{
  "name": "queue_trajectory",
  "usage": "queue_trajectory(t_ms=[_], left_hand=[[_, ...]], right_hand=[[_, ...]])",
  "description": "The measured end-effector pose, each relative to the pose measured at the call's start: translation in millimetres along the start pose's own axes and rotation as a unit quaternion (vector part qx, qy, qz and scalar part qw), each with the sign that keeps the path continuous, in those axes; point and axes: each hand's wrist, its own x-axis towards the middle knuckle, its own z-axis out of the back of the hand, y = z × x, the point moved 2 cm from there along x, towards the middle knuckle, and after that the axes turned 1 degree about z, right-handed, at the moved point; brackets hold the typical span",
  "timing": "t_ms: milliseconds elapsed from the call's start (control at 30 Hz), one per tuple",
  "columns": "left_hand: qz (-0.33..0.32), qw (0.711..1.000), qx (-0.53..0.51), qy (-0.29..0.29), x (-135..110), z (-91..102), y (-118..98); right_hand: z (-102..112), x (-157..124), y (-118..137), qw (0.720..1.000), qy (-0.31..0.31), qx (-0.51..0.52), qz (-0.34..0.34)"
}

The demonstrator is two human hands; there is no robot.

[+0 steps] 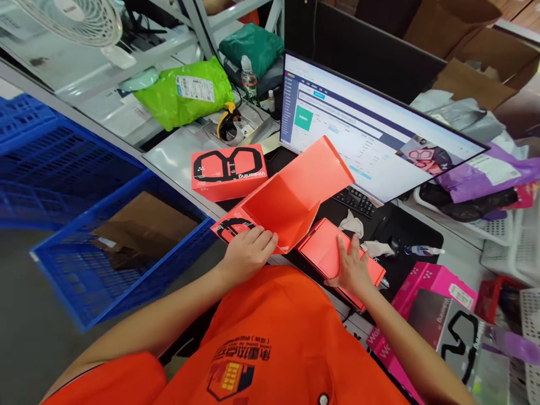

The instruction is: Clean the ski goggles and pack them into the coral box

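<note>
Just below the frame's centre, your left hand [248,250] is gripping the near edge of an open coral box [291,194], fingers lying close together. To its right, your right hand [353,267] is resting on a second coral box [321,243], fingers spread. A monitor [358,132] is glowing at upper right.

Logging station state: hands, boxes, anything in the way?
Left hand gripping open coral box. Right hand spread on second coral box. Crumpled white wad close beside it; neither hand looks blocked.
</note>
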Motion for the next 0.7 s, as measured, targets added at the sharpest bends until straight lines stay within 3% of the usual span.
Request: queue_trajectory(t_ms=[133, 267, 433, 700], left_hand=[[0.028, 1.000, -0.007, -0.008, -16.0, 6.3, -8.1], [0.040, 0.999, -0.024, -0.010, -30.2, 7.4, -17.6], [0.066, 0.997, -0.031, -0.035, -40.1, 3.3, -25.2], [0.122, 0.990, -0.029, -0.065, -50.2, 3.3, -12.9]], right_hand=[[-4.1, -2.5, -3.4, 0.999, 0.005, 0.013, -0.047], [-1.9, -2.6, -0.6, 0.999, 0.003, -0.015, -0.037], [9.0, -4.6, 4.2, 0.998, -0.049, -0.030, -0.009], [29.1, -9.4, 7.7, 0.999, -0.030, -0.005, -0.030]])
